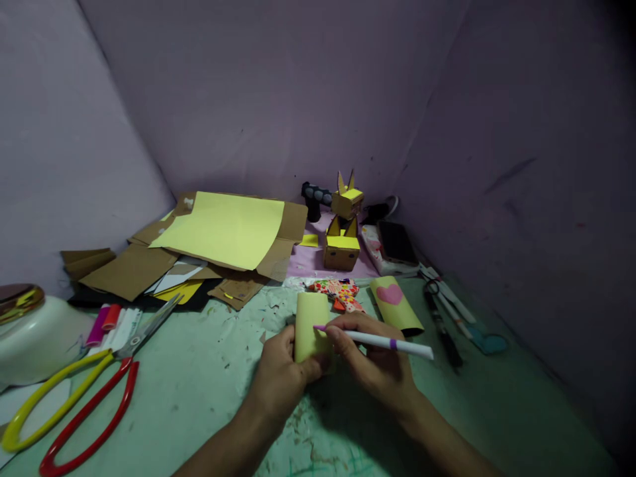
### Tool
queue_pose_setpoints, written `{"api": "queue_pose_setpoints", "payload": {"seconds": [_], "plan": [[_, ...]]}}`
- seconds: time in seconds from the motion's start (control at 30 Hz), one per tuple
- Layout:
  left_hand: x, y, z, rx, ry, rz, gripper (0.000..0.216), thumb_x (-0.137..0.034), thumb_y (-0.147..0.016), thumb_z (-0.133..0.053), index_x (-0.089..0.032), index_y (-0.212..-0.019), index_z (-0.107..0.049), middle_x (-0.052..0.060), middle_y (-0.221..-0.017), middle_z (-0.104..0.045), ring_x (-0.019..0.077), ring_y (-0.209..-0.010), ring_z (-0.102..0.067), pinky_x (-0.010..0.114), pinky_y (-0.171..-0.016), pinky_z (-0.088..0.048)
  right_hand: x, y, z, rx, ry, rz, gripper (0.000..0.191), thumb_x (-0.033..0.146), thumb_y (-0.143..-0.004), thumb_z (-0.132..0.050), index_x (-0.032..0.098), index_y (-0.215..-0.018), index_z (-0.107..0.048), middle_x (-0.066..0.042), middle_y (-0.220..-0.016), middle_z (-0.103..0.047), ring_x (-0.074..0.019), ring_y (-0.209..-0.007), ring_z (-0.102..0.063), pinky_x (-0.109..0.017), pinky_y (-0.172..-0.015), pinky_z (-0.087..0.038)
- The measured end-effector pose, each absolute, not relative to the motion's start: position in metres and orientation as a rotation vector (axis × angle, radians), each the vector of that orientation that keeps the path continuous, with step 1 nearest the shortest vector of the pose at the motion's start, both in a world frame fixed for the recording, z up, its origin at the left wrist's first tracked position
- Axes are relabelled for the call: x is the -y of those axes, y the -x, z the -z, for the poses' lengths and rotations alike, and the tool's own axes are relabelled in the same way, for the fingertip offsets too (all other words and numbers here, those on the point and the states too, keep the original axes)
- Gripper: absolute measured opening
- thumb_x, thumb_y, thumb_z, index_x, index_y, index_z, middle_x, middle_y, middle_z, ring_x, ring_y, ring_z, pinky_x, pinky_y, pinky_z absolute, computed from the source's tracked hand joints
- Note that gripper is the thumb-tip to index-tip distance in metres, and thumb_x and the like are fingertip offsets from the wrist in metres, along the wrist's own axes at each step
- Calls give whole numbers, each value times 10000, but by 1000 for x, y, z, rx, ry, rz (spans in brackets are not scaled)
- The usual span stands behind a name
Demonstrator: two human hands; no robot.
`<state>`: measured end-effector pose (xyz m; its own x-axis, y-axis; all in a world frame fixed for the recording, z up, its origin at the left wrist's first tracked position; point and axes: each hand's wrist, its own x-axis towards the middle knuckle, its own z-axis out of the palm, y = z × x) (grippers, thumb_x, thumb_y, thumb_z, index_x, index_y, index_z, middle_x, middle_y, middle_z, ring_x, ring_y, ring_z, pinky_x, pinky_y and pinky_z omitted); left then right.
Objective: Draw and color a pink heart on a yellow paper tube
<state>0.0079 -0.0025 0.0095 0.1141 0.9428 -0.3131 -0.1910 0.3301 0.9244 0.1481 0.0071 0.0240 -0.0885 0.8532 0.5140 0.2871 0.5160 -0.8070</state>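
A pale yellow paper tube stands nearly upright in front of me, gripped low down by my left hand. My right hand is closed around a white felt-tip pen with a purple band. The pen's purple tip points left and meets, or almost meets, the tube's front; I cannot tell which. No mark shows clearly on the tube. To the right lies a second yellow tube bearing a pink heart. Colourful patterned scraps lie just behind my hands.
Scissors with yellow and red handles lie at left beside several markers. Cardboard pieces and a yellow sheet are piled behind. Small cardboard boxes with pointed ears stand at the back. A phone and a black cutter lie right.
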Motion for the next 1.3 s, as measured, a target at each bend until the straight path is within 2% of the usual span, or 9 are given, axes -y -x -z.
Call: {"api": "queue_pose_setpoints", "payload": {"seconds": [0.27, 0.4, 0.5, 0.7, 0.77, 0.9, 1.03, 1.17, 1.3], "plan": [[3, -6, -3, -1057, -808, -1034, 433, -226, -514, -751, -113, -913, -624, 78, -808, -678, 240, -777, -599, 338, -705, -459, -7, -151, -24, 1547, 1089, -658, 218, 288, -804, -607, 173, -623, -643, 3, -483, -584, -114, -423, -489, -223, -373, -345], [3, -6, 5, -1035, -798, -1051, 568, -243, -509, -777, -86, -1032, -624, 113, -888, -704, 260, -815, -620, 336, -699, -478, -9, -152, -24, 1472, 1136, -659, 229, 320, -800, -612, 170, -630, -640, 15, -469, -547, -109, -424, -466, -217, -380, -355], [3, -7, 3, -1037, -811, -1049, 565, -227, -499, -772, -79, -1026, -633, 114, -887, -708, 251, -804, -616, 328, -690, -474, -10, -152, -25, 1455, 1152, -667, 229, 337, -804, -613, 169, -652, -648, 1, -509, -564, -119, -453, -492, -213, -380, -360], [2, -6, 3, -999, -834, -1043, 519, -196, -498, -756, -96, -995, -644, 90, -846, -706, 237, -781, -610, 323, -682, -465, -9, -153, -23, 1466, 1068, -719, 181, 321, -812, -633, 186, -704, -685, -5, -561, -606, -129, -493, -556, -225, -439, -429], [1, -6, 5, -995, -808, -1058, 545, -212, -505, -776, -98, -1020, -637, 100, -879, -709, 242, -795, -618, 327, -693, -477, -11, -153, -22, 1382, 1049, -739, 161, 335, -828, -620, 198, -794, -697, -1, -594, -624, -136, -521, -590, -239, -486, -478], [2, -6, 3, -968, -710, -1071, 562, -257, -542, -821, -91, -1037, -613, 121, -893, -703, 231, -779, -626, 325, -691, -495, -16, -152, -17, 1264, 1093, -789, 207, 325, -839, -602, 206, -1004, -641, -50, -822, -685, -197, -738, -676, -322, -652, -562], [3, -5, -2, -838, -704, -1070, 606, -244, -551, -830, -111, -1093, -594, 136, -993, -694, 265, -906, -632, 339, -789, -485, -17, -152, -8, 1485, 1006, -926, 335, 225, -774, -660, 239, -1089, -547, -87, -1057, -656, -248, -955, -663, -380, -766, -561], [2, -3, -5, -797, -722, -1061, 629, -206, -549, -817, -115, -1129, -592, 138, -1055, -688, 289, -1005, -615, 359, -887, -451, -17, -152, -5, 1526, 1024, -894, 322, 236, -801, -642, 245, -1105, -535, -92, -1078, -660, -254, -942, -674, -416, -804, -538], [0, -2, -3, -819, -675, -1066, 621, -204, -555, -806, -94, -1128, -593, 152, -1039, -693, 315, -1011, -615, 402, -903, -446, -15, -155, -15, 1380, 1064, -829, 269, 320, -848, -614, 225, -1099, -620, -89, -966, -709, -235, -832, -690, -392, -738, -553]]}}
